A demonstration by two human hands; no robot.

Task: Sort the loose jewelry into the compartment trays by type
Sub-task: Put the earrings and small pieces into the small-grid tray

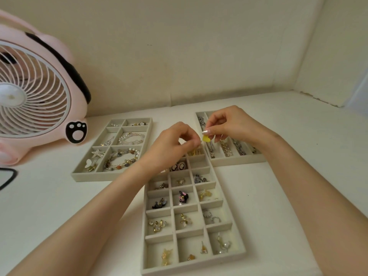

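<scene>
Three grey velvet trays lie on the white table. The middle tray has many small square compartments with earrings and charms in them. The left tray holds bracelets and brooches. The far right tray has long slots with chains. Above the top of the middle tray, my right hand pinches a small yellow heart-shaped piece between thumb and fingers. My left hand is curled right beside it, fingertips pinched together at the heart's left edge; whether they hold a part of it is hidden.
A pink fan with a white grille and a paw mark stands at the left of the table. A dark-edged object shows at the left border. Cream walls close the back and the right corner.
</scene>
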